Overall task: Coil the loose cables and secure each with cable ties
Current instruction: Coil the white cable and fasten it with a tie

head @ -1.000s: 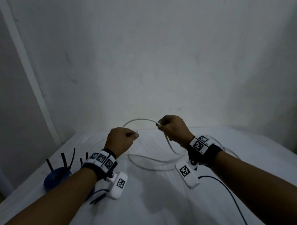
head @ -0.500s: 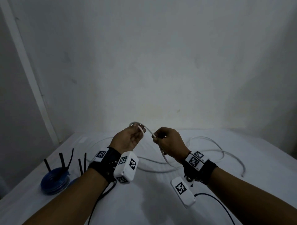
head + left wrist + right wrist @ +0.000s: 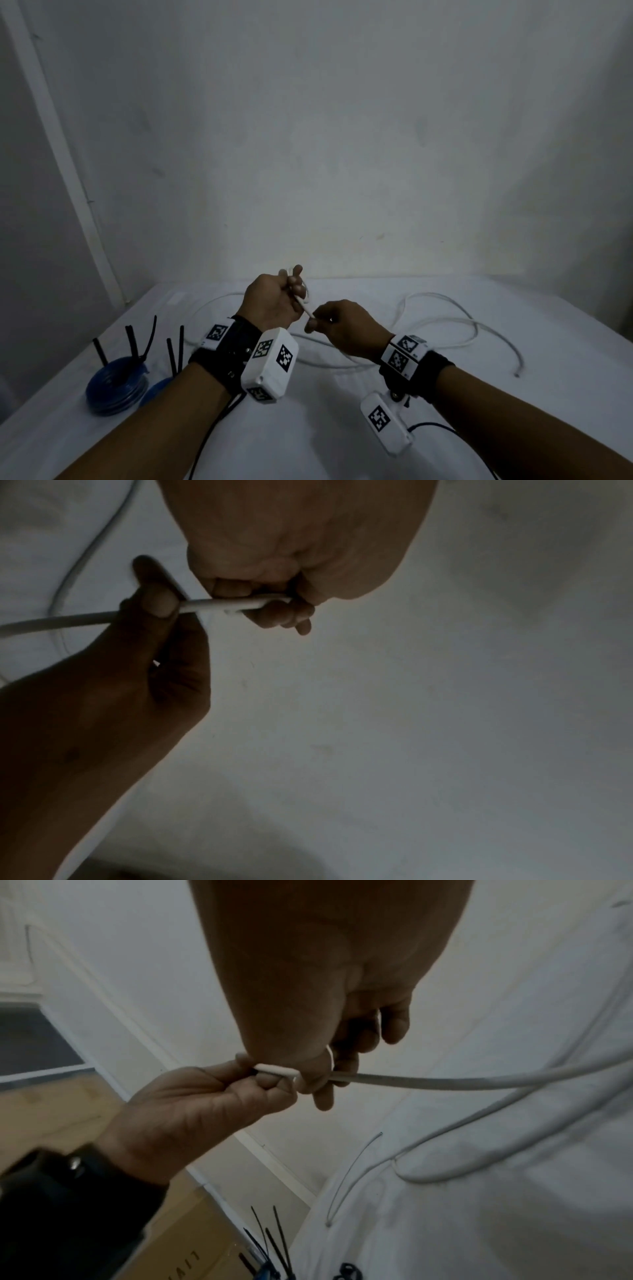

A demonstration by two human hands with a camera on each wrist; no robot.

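A long white cable (image 3: 440, 320) lies in loose loops on the white sheet. My left hand (image 3: 296, 294) is raised above the sheet and grips the cable near its end in curled fingers (image 3: 274, 612). Just right of it and lower, my right hand (image 3: 313, 322) pinches the same cable (image 3: 222, 605) between thumb and fingers (image 3: 342, 1058). Only a short straight stretch runs between the two hands. From the right hand the cable (image 3: 445, 1081) trails off to the loops on the sheet.
Two blue cable coils (image 3: 114, 387) bound with upright black cable ties (image 3: 132, 339) sit at the left edge of the sheet (image 3: 342, 438). A bare wall stands close behind. A cardboard box (image 3: 192, 1245) is on the floor beyond the left edge.
The hands have drawn together: the arc of cable between them is now a short straight stretch. My left hand rose and turned, and my right hand moved left and down.
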